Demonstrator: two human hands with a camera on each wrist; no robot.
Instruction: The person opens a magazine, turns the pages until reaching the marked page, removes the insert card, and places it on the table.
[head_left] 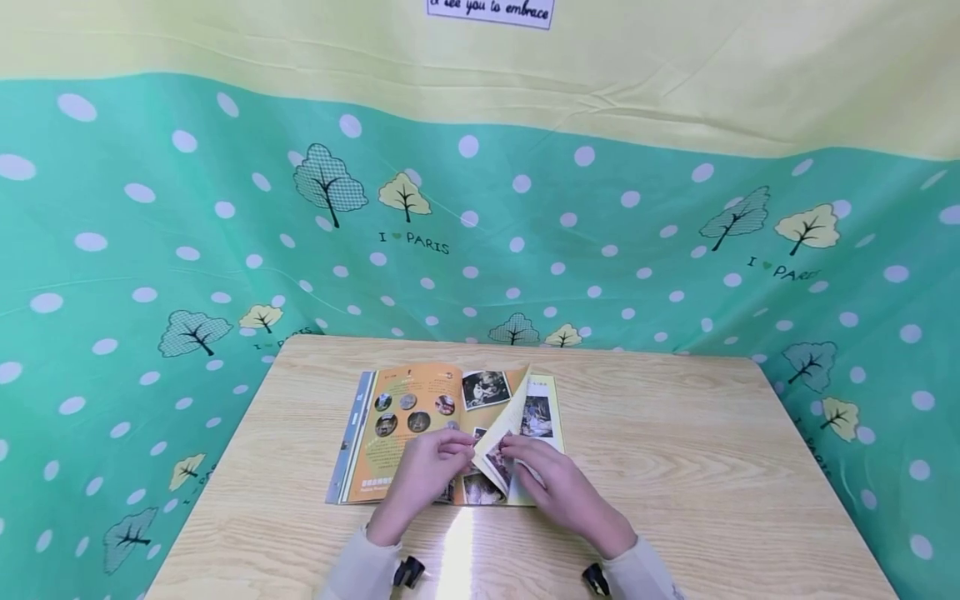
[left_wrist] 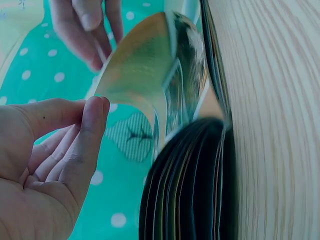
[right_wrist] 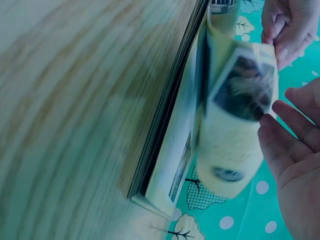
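Observation:
An open magazine [head_left: 405,392] lies on the table, its left page orange with round photos. One page [head_left: 512,419] is lifted and curls up between the two hands. My left hand [head_left: 427,468] pinches the edge of this page between thumb and forefinger, as the left wrist view shows at the fingertips [left_wrist: 97,105]. At the other side of the raised page is my right hand [head_left: 555,487], its fingers fairly straight and its fingertips [right_wrist: 265,122] right at the page edge. In the left wrist view, the thick stack of pages [left_wrist: 187,185] fans out under the lifted page.
The wooden table [head_left: 697,442] stretches to both sides of the magazine. Behind it hangs a green dotted cloth [head_left: 592,267] with printed trees. Black pieces [head_left: 408,572] sit by both wrists, beside the light sleeves [head_left: 363,567].

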